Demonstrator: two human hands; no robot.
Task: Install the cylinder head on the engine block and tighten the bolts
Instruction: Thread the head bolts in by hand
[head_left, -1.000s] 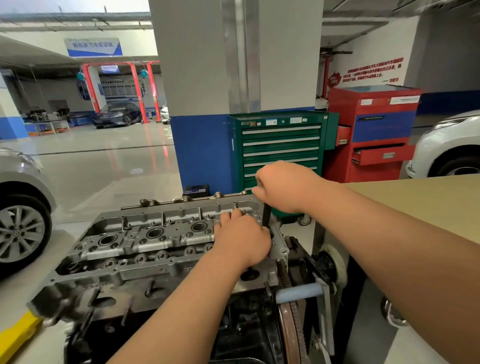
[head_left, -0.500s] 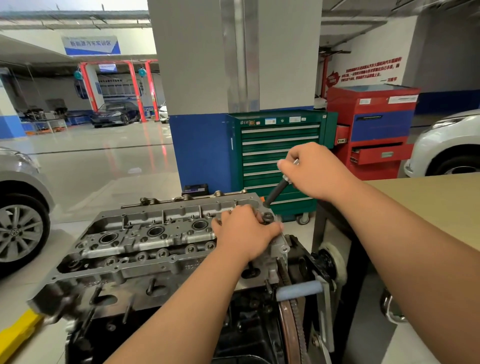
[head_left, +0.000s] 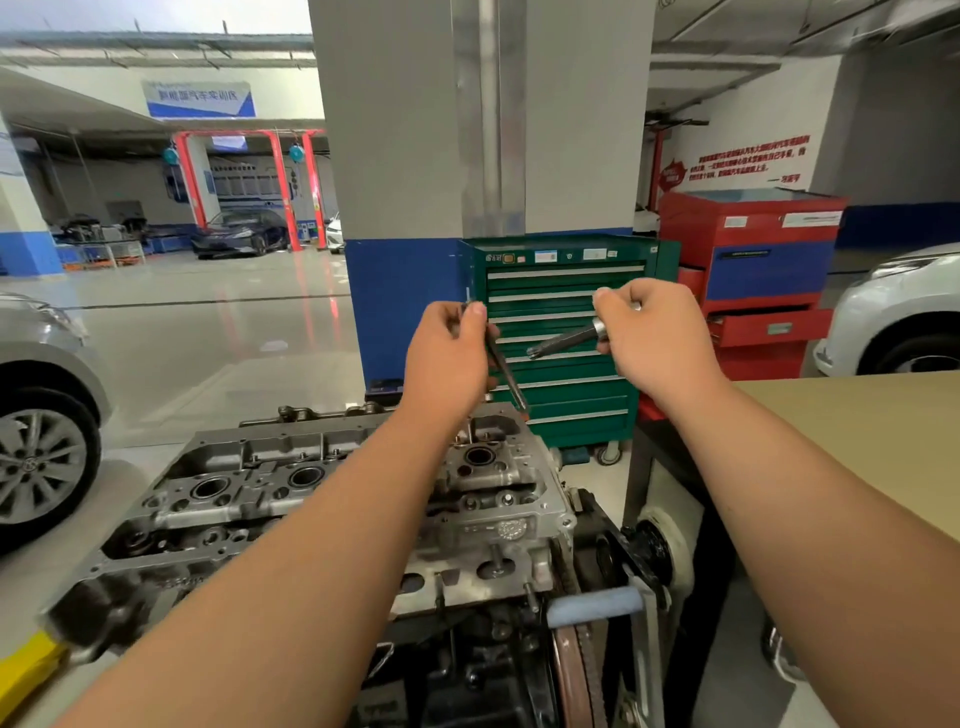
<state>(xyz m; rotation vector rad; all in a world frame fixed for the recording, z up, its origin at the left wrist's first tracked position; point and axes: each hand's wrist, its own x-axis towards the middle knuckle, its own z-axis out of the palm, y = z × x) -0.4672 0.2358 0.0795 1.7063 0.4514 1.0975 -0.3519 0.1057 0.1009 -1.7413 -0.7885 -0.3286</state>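
1. Grey cast metal, lower centre of the frame: the cylinder head (head_left: 244, 467) sits on the dark engine block (head_left: 467, 670) beneath it, its holes facing up.
2. Middle of the frame, above the head's right end: our left hand (head_left: 447, 358) pinches a long bolt (head_left: 505, 370) near its top, fingers curled round it. The shank slants down and to the right, its tip clear of the head.
3. Just right of it: our right hand (head_left: 657, 338) is clenched round the thick end of a socket bit (head_left: 563, 341). Its tip points left toward the bolt, near it but apart.
4. Step in hand, as we judge it: a head bolt is out of its hole and is being matched with the driving tool; tightening is not finished.
5. Next move, we judge: lower the bolt straight into a hole at the head's right end, seat the bit squarely on the bolt's top, then turn.
6. Behind, centre right: a green tool chest (head_left: 563, 397).
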